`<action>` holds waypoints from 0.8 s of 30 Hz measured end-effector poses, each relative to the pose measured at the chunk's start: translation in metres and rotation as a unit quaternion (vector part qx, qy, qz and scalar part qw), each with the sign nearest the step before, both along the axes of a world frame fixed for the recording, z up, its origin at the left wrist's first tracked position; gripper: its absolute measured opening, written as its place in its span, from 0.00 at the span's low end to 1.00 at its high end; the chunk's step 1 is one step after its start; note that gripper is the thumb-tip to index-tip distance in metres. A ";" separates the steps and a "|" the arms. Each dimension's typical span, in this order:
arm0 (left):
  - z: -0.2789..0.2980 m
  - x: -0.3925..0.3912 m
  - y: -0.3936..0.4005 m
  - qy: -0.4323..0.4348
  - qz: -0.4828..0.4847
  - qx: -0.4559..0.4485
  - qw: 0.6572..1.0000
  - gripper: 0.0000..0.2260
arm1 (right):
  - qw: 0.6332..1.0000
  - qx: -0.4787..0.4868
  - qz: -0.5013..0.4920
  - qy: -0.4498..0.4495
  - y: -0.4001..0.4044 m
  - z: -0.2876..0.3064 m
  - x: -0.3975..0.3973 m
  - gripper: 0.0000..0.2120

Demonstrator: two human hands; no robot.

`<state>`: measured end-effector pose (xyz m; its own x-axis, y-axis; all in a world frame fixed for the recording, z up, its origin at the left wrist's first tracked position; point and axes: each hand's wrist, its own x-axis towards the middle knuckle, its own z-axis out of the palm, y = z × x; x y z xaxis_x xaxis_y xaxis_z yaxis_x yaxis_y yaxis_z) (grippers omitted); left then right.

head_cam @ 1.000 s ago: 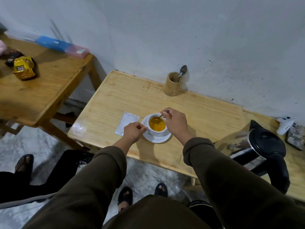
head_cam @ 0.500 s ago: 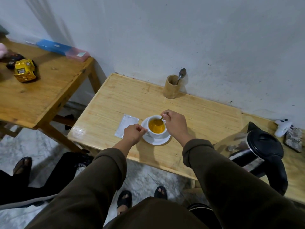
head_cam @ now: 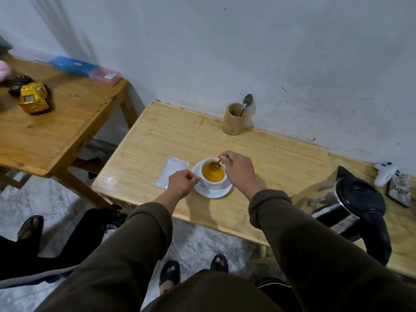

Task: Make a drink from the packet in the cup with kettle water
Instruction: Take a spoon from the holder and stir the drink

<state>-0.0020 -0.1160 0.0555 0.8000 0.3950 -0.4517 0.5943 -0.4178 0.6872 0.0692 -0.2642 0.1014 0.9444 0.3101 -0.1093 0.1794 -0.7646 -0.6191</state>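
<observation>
The cup (head_cam: pixel 212 176) sits on its saucer (head_cam: pixel 211 192) on the bench (head_cam: pixel 270 158), directly between the two hands. It is white, probably glazed ceramic, so I judge it rigid, smooth to the touch and breakable if knocked off the saucer. It is filled close to the rim with an opaque orange drink, which makes it heavier than it looks and quick to slop; with kettle water in it, the wall is likely hot.

The left hand (head_cam: pixel 182 183) is curled at the cup's left side, fingertips pinched where the handle would be, though the handle itself is hidden, so I cannot say for sure that it is gripped. That handle is the sensible place to hold: cooler than the wall and good for steadying against the stirring.

The right hand (head_cam: pixel 238 170) is closed on the top of a small spoon (head_cam: pixel 215 165), whose bowl dips into the liquid on the far side of the cup from the wrist. The spoon is thin, stiff and light; a fingertip pinch near its end suits it.

The packet (head_cam: pixel 172 172) lies flat on the bench just beyond the left hand's knuckles, limp and light, seemingly emptied. The kettle (head_cam: pixel 351 203) stands well off to the outside of the right forearm.
</observation>
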 end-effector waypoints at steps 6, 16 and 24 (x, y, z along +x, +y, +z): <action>0.001 0.000 0.001 0.003 -0.006 0.002 1.000 0.15 | 0.999 0.022 0.015 0.038 0.002 0.001 0.001 0.12; 0.001 0.001 0.002 0.005 -0.012 0.003 1.000 0.14 | 1.000 0.005 0.013 0.026 0.000 0.002 0.002 0.12; 0.000 0.002 0.003 0.006 -0.002 -0.012 1.000 0.14 | 1.000 -0.017 0.015 0.016 0.002 0.006 0.004 0.13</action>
<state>0.0000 -0.1133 0.0553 0.7954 0.3810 -0.4713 0.6017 -0.4028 0.6897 0.0733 -0.2619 0.1074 0.9305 0.3335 -0.1512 0.1825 -0.7804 -0.5981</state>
